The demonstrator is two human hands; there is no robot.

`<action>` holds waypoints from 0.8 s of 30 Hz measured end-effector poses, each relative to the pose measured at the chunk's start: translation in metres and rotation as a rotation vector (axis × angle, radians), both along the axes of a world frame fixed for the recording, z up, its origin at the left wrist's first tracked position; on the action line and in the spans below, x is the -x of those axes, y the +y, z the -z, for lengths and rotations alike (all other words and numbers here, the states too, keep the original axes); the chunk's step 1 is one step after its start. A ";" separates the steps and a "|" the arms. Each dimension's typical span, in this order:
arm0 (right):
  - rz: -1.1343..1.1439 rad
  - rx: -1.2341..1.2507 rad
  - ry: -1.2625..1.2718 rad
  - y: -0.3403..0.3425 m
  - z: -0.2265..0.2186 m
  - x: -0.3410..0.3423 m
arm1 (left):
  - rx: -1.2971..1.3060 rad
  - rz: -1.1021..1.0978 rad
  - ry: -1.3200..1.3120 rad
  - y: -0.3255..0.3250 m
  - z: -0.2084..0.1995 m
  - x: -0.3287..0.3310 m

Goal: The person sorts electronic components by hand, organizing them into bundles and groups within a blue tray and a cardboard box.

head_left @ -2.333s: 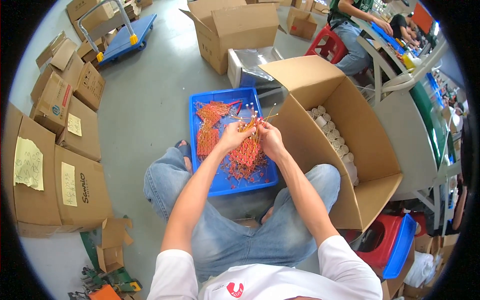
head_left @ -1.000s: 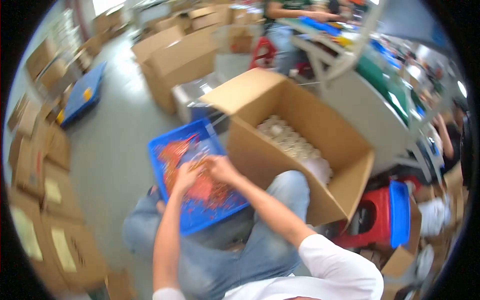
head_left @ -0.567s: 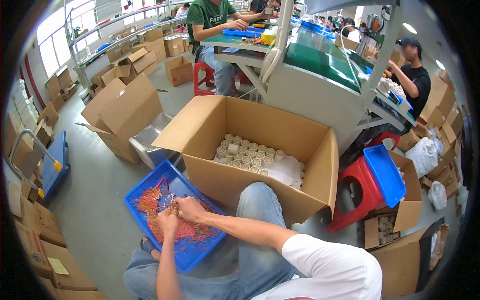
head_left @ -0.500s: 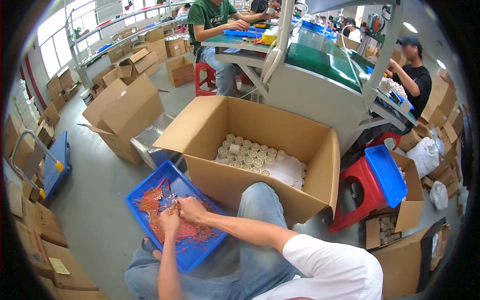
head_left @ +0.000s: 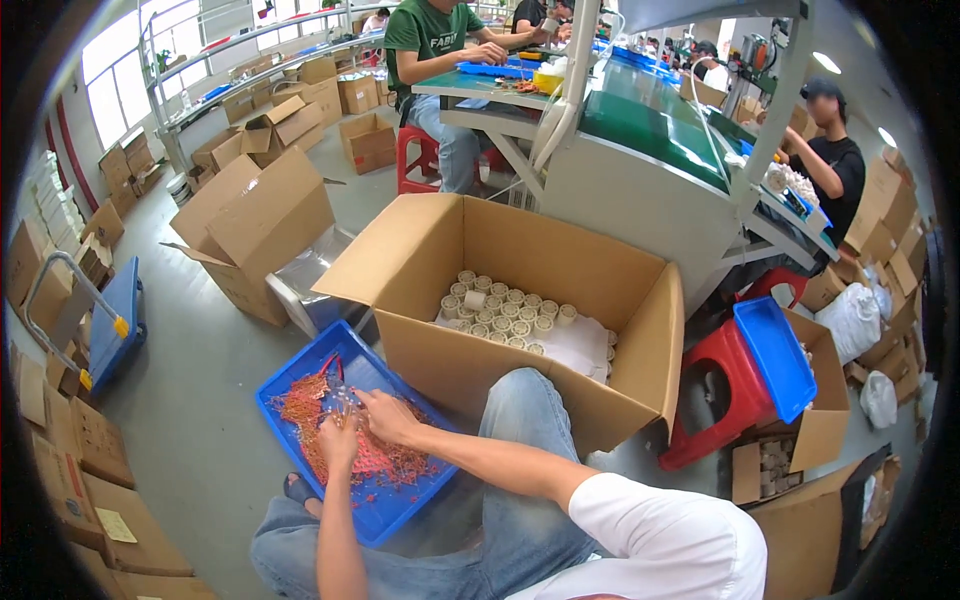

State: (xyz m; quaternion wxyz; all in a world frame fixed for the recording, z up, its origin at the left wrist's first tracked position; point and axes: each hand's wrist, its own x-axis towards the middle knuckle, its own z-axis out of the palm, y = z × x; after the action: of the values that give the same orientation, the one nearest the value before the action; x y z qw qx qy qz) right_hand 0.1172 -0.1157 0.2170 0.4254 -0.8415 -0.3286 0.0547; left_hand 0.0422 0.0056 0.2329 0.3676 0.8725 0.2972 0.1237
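From where I stand, the seated person has both hands over a shallow blue plastic tray (head_left: 400,517) that lies aslant on the grey floor (head_left: 200,450). Inside the tray is a tangled heap of thin red and orange wires (head_left: 300,407), thickest toward its left and middle. The left hand (head_left: 338,436) is curled in above the tray, fingers closed round a small bunch of light-tipped wires (head_left: 345,402). The right hand (head_left: 388,416) is loosely bent just beside it, forefinger stretched toward those tips — whether it grips any, I can't tell.

Just right of the tray stands a big brown cardboard box (head_left: 450,362), its top flaps apart, with short cream-white cylinders (head_left: 512,312) in rows inside. Well beyond the tray, a person in a green shirt (head_left: 425,40) sits at a green-topped bench (head_left: 480,88); well to its left — a blue platform trolley (head_left: 120,318).
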 end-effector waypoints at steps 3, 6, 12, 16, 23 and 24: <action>-0.028 -0.026 -0.044 0.006 0.004 0.007 | 0.177 0.120 -0.249 0.012 0.000 0.014; -0.216 0.034 0.243 0.005 -0.012 -0.014 | 0.443 0.149 -0.151 0.016 -0.012 0.001; -0.308 -0.336 0.887 -0.009 -0.030 -0.043 | 0.393 0.141 -0.442 0.003 -0.022 -0.015; -0.205 -0.385 0.809 0.005 -0.030 -0.031 | 0.411 0.159 -0.429 0.017 -0.010 -0.005; -0.005 -0.418 0.689 0.003 -0.033 -0.032 | 0.524 0.169 -0.343 0.011 -0.017 -0.002; -0.050 -0.438 0.725 0.001 -0.030 -0.036 | 0.557 0.161 -0.338 0.011 -0.016 -0.004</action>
State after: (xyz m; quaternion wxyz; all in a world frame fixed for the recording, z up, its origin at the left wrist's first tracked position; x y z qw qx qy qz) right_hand 0.1533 -0.1145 0.2473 0.6807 -0.6493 -0.1821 0.2862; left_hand 0.0458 0.0168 0.2489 0.6447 0.7262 0.1846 0.1513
